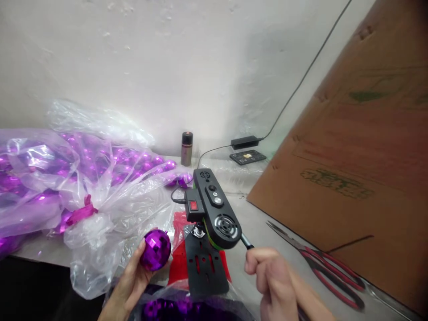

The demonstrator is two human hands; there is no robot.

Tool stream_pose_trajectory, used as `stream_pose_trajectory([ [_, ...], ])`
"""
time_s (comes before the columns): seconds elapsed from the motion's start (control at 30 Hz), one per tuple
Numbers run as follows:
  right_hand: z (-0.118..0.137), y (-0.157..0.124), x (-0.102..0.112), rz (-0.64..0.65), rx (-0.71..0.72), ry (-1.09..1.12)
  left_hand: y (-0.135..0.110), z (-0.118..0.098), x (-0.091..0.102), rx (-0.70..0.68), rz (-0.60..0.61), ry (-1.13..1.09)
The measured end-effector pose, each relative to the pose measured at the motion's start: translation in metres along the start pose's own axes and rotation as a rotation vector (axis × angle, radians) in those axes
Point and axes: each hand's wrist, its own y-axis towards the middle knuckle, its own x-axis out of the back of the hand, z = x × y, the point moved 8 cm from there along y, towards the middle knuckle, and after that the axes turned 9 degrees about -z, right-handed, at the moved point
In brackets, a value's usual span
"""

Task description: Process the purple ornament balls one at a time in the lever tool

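In my left hand (133,273) is a shiny purple mirrored ball ornament (155,250), gripped with thumb and fingers. My right hand (272,278) is closed around a slim rod-like tool (246,241) with a grey metal shaft and a dark handle. The shaft's far end meets the edge of a black device (217,209); I cannot tell whether it enters it. This device has round vents, buttons and a small box with a red switch (193,205). It stands tilted on a slotted black metal plate (207,278), between my two hands.
Purple balls fill a clear plastic bag (100,187) tied with a pink strip (83,213) at left. More lie in a bag (183,310) at the front edge. Red-handled scissors (321,263), cardboard (341,156), a phone (247,157), a power adapter (245,142) and a small bottle (187,149) are nearby.
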Motion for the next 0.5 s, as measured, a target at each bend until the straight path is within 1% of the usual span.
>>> stream_pose_trajectory([
  [0.07, 0.008, 0.004, -0.006, 0.064, 0.048, 0.032, -0.008, 0.01, -0.007, 0.007, 0.029, 0.02],
  [0.13, 0.011, 0.008, -0.007, 0.109, 0.067, 0.043, -0.015, 0.017, -0.016, -0.012, 0.059, 0.075],
  [0.27, 0.011, 0.01, -0.005, 0.121, 0.081, 0.048, -0.027, 0.024, -0.036, -0.025, 0.155, 0.193],
  [0.37, 0.01, 0.008, -0.005, 0.104, 0.077, 0.048, -0.028, 0.026, -0.043, -0.032, 0.202, 0.267],
  [0.43, 0.012, 0.006, -0.007, 0.114, 0.091, 0.061, -0.024, 0.025, -0.044, -0.103, 0.206, 0.354],
  [0.5, 0.014, 0.003, -0.008, 0.096, 0.07, 0.065, -0.019, 0.021, -0.046, -0.241, 0.19, 0.493],
])
